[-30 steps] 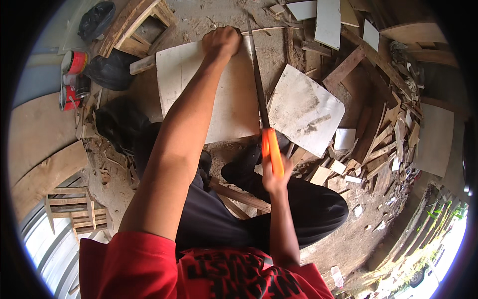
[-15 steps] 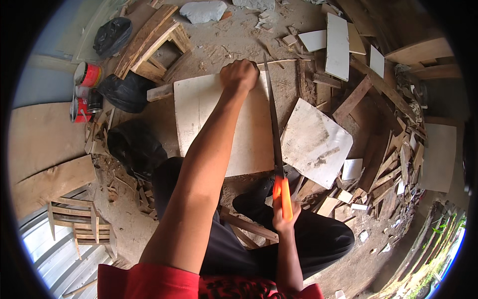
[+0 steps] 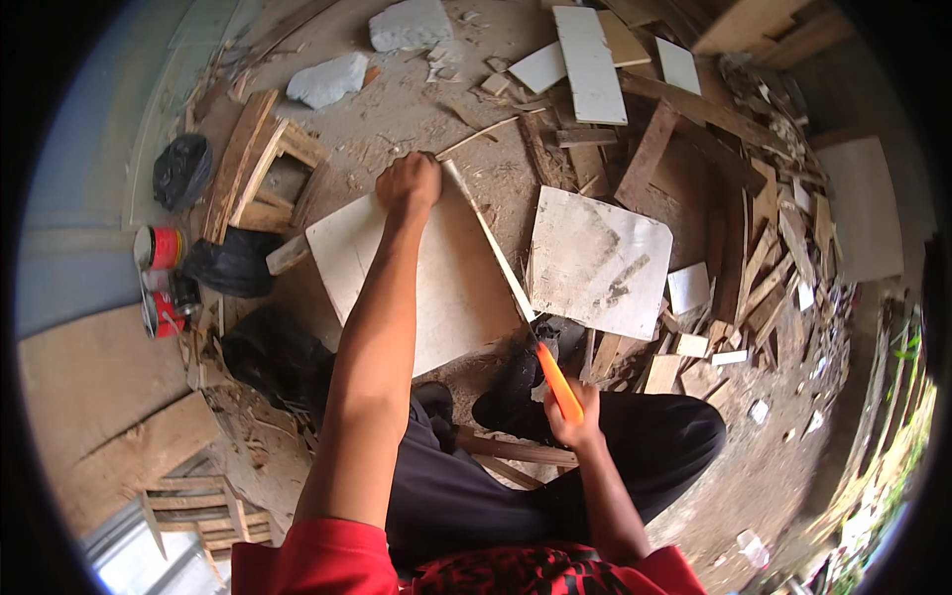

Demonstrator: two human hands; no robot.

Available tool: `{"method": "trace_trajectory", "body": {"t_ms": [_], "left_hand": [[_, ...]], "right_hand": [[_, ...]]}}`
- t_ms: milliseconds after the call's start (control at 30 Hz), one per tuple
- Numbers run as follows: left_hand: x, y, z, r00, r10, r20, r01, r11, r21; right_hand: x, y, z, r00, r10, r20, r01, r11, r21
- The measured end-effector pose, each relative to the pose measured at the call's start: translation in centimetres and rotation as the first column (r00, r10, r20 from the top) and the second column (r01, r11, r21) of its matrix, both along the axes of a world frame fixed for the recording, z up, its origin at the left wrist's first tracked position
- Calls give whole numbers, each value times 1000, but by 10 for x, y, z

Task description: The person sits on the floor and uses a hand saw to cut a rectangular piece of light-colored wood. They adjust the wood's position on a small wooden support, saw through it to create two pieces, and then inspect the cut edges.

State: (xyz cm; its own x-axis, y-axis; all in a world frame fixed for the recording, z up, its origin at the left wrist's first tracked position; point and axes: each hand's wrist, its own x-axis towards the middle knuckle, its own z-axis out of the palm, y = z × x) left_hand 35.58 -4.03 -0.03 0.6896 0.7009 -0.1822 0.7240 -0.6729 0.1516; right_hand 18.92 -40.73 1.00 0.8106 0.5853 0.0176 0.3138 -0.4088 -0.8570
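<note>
A whitish square board (image 3: 451,297) lies in front of me, slightly askew. At its far edge, my left hand (image 3: 409,181) is closed in a fist over the rim, arm stretched out; its fingertips are hidden. My right hand (image 3: 575,415) grips the orange handle of a handsaw (image 3: 491,241). The blade runs along the board's right edge, its tip by the far right corner and its handle end near my knee. The blade catches bright light, and I cannot tell how deep its teeth sit in the wood.
A second stained white board (image 3: 600,263) lies to the right, beside heaped wood offcuts (image 3: 773,258). Black plastic bags (image 3: 233,263), a wooden frame (image 3: 248,174) and red paint cans (image 3: 159,248) stand at left. Stone-like chunks (image 3: 327,79) lie farther off. My bent legs are close below.
The view has turned, so the scene sits rotated. The saw has drawn back toward me a little; its blade went from dark to bright. The left hand stays at the board's far edge.
</note>
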Motion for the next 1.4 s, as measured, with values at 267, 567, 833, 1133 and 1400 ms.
{"method": "trace_trajectory", "body": {"t_ms": [267, 567, 833, 1133, 1400], "left_hand": [[-5, 9, -7, 1000, 7, 9, -7, 1000, 29], [-1, 16, -14, 998, 47, -29, -45, 996, 71], [-17, 19, -25, 997, -71, -43, 75, 992, 105], [-16, 18, -25, 994, -103, -49, 108, 986, 128], [-2, 36, -29, 984, -174, 46, 162, 968, 193]], "right_hand": [[-23, -20, 3, 987, -16, -161, 32, 994, 101], [-5, -23, -12, 965, 57, -258, 9, 969, 247], [13, 2, -16, 996, 8, -93, 7, 988, 151], [33, 41, -14, 997, -33, -74, 45, 985, 168], [53, 77, 13, 978, -72, -194, 101, 985, 140]]}}
